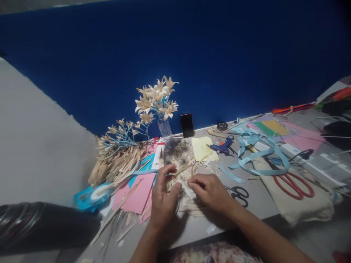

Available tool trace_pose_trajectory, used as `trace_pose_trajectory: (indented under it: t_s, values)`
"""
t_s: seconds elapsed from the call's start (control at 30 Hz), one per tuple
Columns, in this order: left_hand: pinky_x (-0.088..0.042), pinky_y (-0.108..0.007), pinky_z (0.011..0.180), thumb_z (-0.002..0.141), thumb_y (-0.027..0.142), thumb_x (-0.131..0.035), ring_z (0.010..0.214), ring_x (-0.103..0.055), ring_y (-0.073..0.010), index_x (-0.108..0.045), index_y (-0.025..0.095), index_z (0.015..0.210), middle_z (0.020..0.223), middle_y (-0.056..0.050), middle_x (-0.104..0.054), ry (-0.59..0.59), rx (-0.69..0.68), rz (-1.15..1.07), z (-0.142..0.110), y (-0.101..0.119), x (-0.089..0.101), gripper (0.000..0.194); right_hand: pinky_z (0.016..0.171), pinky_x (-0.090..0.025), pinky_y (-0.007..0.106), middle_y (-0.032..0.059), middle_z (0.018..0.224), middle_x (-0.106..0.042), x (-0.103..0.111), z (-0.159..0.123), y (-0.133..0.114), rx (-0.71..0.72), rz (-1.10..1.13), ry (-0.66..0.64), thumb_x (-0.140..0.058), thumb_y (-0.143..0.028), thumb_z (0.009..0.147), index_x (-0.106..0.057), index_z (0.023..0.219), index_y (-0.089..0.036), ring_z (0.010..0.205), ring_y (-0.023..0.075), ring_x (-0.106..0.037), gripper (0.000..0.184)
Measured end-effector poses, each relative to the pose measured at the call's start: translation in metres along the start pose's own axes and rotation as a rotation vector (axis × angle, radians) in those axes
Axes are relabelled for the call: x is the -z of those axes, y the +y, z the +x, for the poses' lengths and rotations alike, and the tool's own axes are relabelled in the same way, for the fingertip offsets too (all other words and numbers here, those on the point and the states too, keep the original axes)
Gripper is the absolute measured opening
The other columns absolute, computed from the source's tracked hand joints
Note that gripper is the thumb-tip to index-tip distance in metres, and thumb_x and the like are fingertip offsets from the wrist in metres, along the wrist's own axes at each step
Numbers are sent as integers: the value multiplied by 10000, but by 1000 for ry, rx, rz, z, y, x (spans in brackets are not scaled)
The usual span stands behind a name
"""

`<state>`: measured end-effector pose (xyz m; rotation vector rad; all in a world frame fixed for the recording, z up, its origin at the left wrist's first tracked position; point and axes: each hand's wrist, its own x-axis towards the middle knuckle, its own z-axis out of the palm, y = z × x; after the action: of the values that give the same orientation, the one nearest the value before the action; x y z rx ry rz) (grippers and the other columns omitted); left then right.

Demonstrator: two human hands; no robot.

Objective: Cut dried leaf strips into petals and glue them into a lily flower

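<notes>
A small white piece [186, 188] is between the two hands, just below the middle of the frame. The left hand [163, 193] has its thumb at the piece's left side, and its grip is apart, with the fingers curved up away from the thumb. The right hand [210, 190] has its fingertips close together at the piece's right side; whether its grip is clamped on the piece or only against it, I cannot tell.

Around and beyond the hands, pale dried scraps [189, 163] lie on the grey counter [264, 199]. Right of the right hand are black-handled scissors [241, 193]. Farther up, a blue glue gun [223, 147] lies by a yellow sheet [199, 146], and a dark phone [187, 125] leans against the blue wall [219, 58]. Beside the phone, a clear vase [165, 130] holds cream flowers [157, 95] on light-blue stems.

Left of the hands are pink sheets [140, 195], a ribbon roll [101, 193] and a bundle of dried husks [102, 171]. At the right of the frame, loops of light-blue ribbon [241, 155] lie near red-handled scissors [293, 185], which rest on a cream cloth [304, 208].
</notes>
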<state>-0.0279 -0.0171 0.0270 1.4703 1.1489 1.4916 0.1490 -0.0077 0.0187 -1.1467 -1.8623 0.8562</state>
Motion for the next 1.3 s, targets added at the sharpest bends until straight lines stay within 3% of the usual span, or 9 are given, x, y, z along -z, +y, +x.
trace_pose_trajectory:
  t_s: [0.1,0.17,0.33,0.53,0.77,0.9,1.03,1.2,1.3]
  values:
    - [-402,-464,1024,814,221,-736,1188,-539,-310,-729,317,1136,1228,-101,-635,-152,-300,396,2,2,8,335,645,-369,283,50,735,-726,0,-1,2,107,-229,-18,-544,-188,936,-680,774,-195,662,185,-631,212]
    - [-412,-469,987,836,194,-700,1127,-564,-305,-744,316,1098,1151,-104,-660,-225,-421,534,5,1,9,292,644,-354,284,56,744,-723,1,-2,1,116,-312,-41,-518,-174,947,-664,785,-193,680,190,-638,219]
    - [-432,-415,814,904,201,-613,911,-621,-271,-729,256,1015,915,-92,-707,-325,-498,665,8,-5,4,169,631,-313,294,68,781,-744,6,-5,-3,100,-431,-107,-518,-205,969,-667,829,-188,698,197,-657,205]
    - [-421,-407,781,957,163,-496,841,-586,-247,-636,193,926,876,-88,-677,-378,-563,772,5,-8,0,146,620,-287,291,53,767,-744,9,-7,-3,67,-495,-130,-531,-189,956,-670,809,-185,687,185,-658,202]
    - [-413,-375,755,962,165,-465,808,-537,-226,-560,191,863,834,-64,-615,-417,-450,718,3,-5,2,140,616,-295,280,32,748,-737,12,-8,-4,93,-477,-116,-549,-213,957,-683,807,-191,671,170,-652,202]
    - [-431,-348,785,968,214,-476,851,-565,-211,-573,203,863,874,-51,-604,-387,-194,485,0,-4,8,144,612,-296,278,21,742,-737,13,-9,-5,132,-432,-84,-560,-187,935,-691,807,-194,661,163,-652,183]
    - [-445,-320,782,954,279,-525,858,-599,-203,-639,209,908,884,-39,-629,-230,64,251,0,-2,17,142,617,-306,271,17,747,-745,14,-10,-5,153,-398,-23,-543,-164,925,-701,825,-198,663,161,-665,191]
    - [-446,-315,778,871,271,-637,832,-616,-208,-706,202,758,827,-47,-663,-246,28,235,5,7,20,150,621,-331,260,19,744,-749,14,-9,-9,181,-366,-10,-548,-151,915,-710,824,-195,665,161,-678,191]
    - [-447,-310,751,818,245,-682,786,-620,-200,-725,203,739,795,-41,-682,-273,90,210,6,9,17,99,632,-350,254,27,760,-757,13,-8,-13,184,-354,7,-551,-161,924,-720,852,-195,689,167,-692,186]
